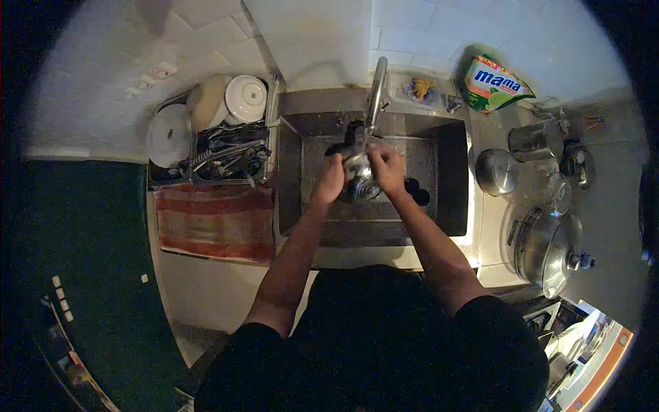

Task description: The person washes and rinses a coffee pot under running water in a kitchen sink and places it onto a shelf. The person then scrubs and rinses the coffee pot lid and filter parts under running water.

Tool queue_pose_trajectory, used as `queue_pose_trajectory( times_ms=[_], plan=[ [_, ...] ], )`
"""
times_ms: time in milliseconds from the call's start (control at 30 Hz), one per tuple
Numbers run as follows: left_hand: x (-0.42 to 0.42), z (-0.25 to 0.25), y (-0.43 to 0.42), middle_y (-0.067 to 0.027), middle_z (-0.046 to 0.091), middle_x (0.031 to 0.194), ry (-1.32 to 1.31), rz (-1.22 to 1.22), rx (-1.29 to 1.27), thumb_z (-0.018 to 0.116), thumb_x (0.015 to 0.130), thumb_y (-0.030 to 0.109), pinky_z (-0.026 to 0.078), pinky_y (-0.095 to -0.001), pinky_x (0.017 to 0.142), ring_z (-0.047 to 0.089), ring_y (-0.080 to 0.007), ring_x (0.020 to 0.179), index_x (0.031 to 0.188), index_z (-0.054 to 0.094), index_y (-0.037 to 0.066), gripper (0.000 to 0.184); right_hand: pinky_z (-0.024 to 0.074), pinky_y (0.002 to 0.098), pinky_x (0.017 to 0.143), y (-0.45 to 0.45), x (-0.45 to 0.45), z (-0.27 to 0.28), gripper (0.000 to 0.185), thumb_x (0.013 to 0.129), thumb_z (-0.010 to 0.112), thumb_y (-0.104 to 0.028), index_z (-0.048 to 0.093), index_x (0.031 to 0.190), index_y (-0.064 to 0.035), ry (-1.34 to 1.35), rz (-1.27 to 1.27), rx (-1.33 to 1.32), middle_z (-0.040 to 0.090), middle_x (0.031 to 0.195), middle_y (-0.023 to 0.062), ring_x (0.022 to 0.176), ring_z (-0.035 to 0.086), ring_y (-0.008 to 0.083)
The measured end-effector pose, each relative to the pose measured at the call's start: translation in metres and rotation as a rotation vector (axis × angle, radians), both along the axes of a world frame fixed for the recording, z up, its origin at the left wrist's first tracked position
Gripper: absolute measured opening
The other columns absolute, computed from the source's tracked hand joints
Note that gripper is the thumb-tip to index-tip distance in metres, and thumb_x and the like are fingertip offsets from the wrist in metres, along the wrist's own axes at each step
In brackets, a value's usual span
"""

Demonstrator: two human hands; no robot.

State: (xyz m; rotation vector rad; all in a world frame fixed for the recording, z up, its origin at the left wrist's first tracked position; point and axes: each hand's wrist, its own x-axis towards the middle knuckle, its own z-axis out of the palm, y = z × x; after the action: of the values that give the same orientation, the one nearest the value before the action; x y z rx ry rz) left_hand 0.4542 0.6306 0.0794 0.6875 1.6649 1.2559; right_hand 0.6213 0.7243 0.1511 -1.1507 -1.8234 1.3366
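Note:
Under the faucet, a small shiny metal bowl is held over the sink. My left hand grips its left side, fingers closed on the rim. On its right edge, my right hand is curled, with the fingertips partly hidden. The bowl's exact shape is hard to make out in the dim light. A black item lies in the sink to the right of my right hand, and another dark shape is behind the bowl near the faucet.
Left of the sink stands a dish rack with plates and cutlery, above a red striped mat. A yellow scrubber and a green "mama" pouch sit behind. Metal pots and a large lidded pan stand at right.

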Motion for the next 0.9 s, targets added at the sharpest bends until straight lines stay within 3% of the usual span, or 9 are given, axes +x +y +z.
queue_pose_trajectory(
  times_ms=[67,133,167,300,433,567,667,767,900],
  plan=[
    [0.003,0.02,0.003,0.0,0.059,0.065,-0.037,0.001,-0.039,0.051,0.102,0.063,0.047,-0.0316,0.061,0.057,-0.0132,0.057,0.083,0.068,0.01,0.058,0.0552,0.0347,0.074,-0.008,0.001,0.005,0.031,0.102,0.064,-0.027,0.077,0.111,-0.0002,-0.047,0.053,0.014,0.077,0.098,0.0162,0.081,0.072,0.0214],
    [0.016,0.086,0.006,-0.0014,0.064,0.069,-0.45,0.169,-0.254,0.054,0.101,0.061,0.051,-0.031,0.062,0.063,-0.0128,0.063,0.087,0.07,0.011,0.055,0.0572,0.0359,0.073,-0.019,-0.003,0.019,0.026,0.101,0.067,-0.023,0.077,0.11,-0.0006,-0.1,0.027,-0.001,0.078,0.101,0.0175,0.08,0.075,0.0242],
    [0.004,0.07,0.002,-0.0037,0.072,0.086,-0.585,0.124,-0.303,0.058,0.1,0.06,0.054,-0.0324,0.064,0.068,-0.0124,0.071,0.098,0.073,0.012,0.05,0.0595,0.0385,0.079,-0.023,-0.003,0.022,0.023,0.098,0.069,-0.02,0.078,0.108,-0.0012,-0.083,-0.001,0.27,0.078,0.104,0.0189,0.089,0.078,0.0285],
    [0.021,0.062,0.002,-0.0078,0.075,0.101,-0.747,0.174,-0.18,0.057,0.098,0.066,0.059,-0.0377,0.07,0.073,-0.0202,0.087,0.108,0.072,0.013,0.056,0.0606,0.0415,0.082,-0.017,-0.006,0.046,0.02,0.097,0.069,-0.02,0.078,0.103,-0.0033,-0.081,0.158,0.517,0.078,0.104,0.0181,0.093,0.077,0.0349],
    [0.033,0.144,-0.017,-0.0104,0.075,0.111,-0.786,0.092,-0.243,0.049,0.1,0.069,0.061,-0.0472,0.086,0.073,-0.0285,0.102,0.12,0.07,0.012,0.064,0.0596,0.046,0.074,-0.011,-0.014,0.04,0.018,0.096,0.071,-0.024,0.075,0.099,-0.0062,-0.192,0.285,0.671,0.075,0.094,0.0179,0.084,0.074,0.0369],
    [0.023,0.085,-0.021,-0.0111,0.073,0.123,-0.899,-0.103,-0.103,0.043,0.103,0.065,0.059,-0.0516,0.096,0.072,-0.0304,0.11,0.134,0.064,0.012,0.065,0.0591,0.0454,0.074,-0.011,-0.006,0.043,0.018,0.093,0.071,-0.013,0.07,0.108,-0.0037,-0.24,0.462,0.736,0.075,0.098,0.0131,0.086,0.074,0.0352],
    [0.03,0.071,-0.025,-0.0084,0.073,0.129,-1.228,-0.175,0.096,0.049,0.105,0.054,0.058,-0.0466,0.1,0.071,-0.027,0.114,0.141,0.062,0.016,0.054,0.0575,0.0461,0.08,-0.022,-0.003,0.028,0.026,0.092,0.069,-0.009,0.066,0.117,-0.0043,-0.205,0.326,0.726,0.074,0.105,0.0144,0.095,0.073,0.037],
    [0.034,0.067,-0.02,-0.0106,0.073,0.124,-1.182,0.074,0.025,0.046,0.107,0.053,0.059,-0.0487,0.098,0.071,-0.0277,0.115,0.136,0.065,0.01,0.055,0.0543,0.0477,0.086,-0.028,-0.002,0.029,0.025,0.096,0.064,-0.008,0.066,0.12,-0.0031,-0.202,0.136,0.759,0.073,0.107,0.0172,0.101,0.07,0.0395],
    [0.033,0.023,-0.025,-0.0075,0.074,0.126,-1.032,0.017,0.124,0.056,0.104,0.044,0.057,-0.0432,0.1,0.072,-0.0244,0.11,0.132,0.066,0.009,0.046,0.0521,0.0461,0.086,-0.041,-0.002,0.027,0.031,0.103,0.057,-0.018,0.065,0.128,-0.0019,-0.264,-0.145,0.484,0.071,0.109,0.021,0.097,0.068,0.0383]
  ],
)
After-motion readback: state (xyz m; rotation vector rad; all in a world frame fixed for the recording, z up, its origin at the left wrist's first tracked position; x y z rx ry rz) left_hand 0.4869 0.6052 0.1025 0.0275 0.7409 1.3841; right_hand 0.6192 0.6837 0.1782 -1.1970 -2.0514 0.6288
